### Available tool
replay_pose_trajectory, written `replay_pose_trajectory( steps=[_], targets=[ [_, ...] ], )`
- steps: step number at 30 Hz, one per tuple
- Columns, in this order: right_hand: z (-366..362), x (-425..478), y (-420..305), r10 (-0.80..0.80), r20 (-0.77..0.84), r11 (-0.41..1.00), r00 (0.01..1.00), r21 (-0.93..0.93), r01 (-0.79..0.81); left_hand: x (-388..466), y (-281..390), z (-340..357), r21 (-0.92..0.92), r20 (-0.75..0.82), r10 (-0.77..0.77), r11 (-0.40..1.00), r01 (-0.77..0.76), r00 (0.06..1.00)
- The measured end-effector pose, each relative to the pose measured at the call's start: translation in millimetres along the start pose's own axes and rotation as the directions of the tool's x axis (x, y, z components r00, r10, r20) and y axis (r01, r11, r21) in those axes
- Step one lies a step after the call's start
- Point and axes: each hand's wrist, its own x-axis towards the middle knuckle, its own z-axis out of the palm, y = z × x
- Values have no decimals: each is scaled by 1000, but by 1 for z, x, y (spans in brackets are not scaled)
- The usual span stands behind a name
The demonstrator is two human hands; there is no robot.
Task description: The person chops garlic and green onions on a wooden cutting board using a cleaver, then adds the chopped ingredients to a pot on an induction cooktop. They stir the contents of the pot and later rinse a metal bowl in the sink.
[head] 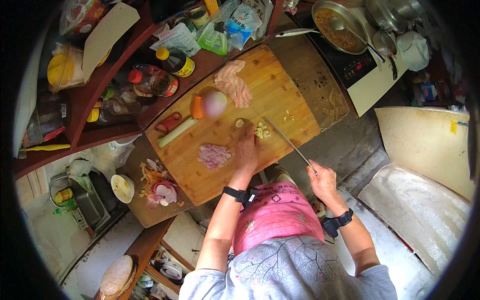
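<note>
My right hand point(323, 180) grips the handle of a kitchen knife point(288, 141), whose blade appears nearly edge-on over a wooden cutting board point(270, 67). Chopped pale garlic point(262, 130) lies between the blade and my left hand point(247, 150). The left fingers are bent down beside the garlic; whether they hold a piece is hidden. A round pale piece point(239, 123) sits just beyond my left fingertips. Diced purple onion point(213, 156) is heaped left of that hand. Farther back are a purple onion point(214, 104), a carrot piece point(197, 108), a scallion stalk point(177, 132) and a red-handled peeler point(168, 122).
A checked cloth point(236, 84) lies on the board's far part. Sauce bottles point(155, 80) line the shelf behind. Vegetable peelings point(161, 187) and a bowl point(122, 188) are at left. A pan with a ladle point(339, 30) sits on the induction cooktop point(348, 67) at far right.
</note>
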Motion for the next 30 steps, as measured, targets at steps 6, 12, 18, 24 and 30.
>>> replay_pose_trajectory(
  steps=[6,12,18,24,30],
  targets=[
    [2,-4,11,52,3,999,999,10,-52,-4,-16,-4,39,-128,93,995,-89,987],
    [-9,7,22,175,-33,984,984,41,-173,-4,-14,-13,-19,-205,123,991,-130,971],
    [-12,4,26,131,-14,987,991,97,-129,4,-4,-35,-69,-264,-28,998,10,964],
    [-6,0,20,144,20,980,989,135,-145,26,-15,-29,152,-368,210,975,-164,906],
    [-8,11,30,66,-124,987,990,152,-47,31,-21,-32,114,-238,94,991,-68,967]
  ],
)
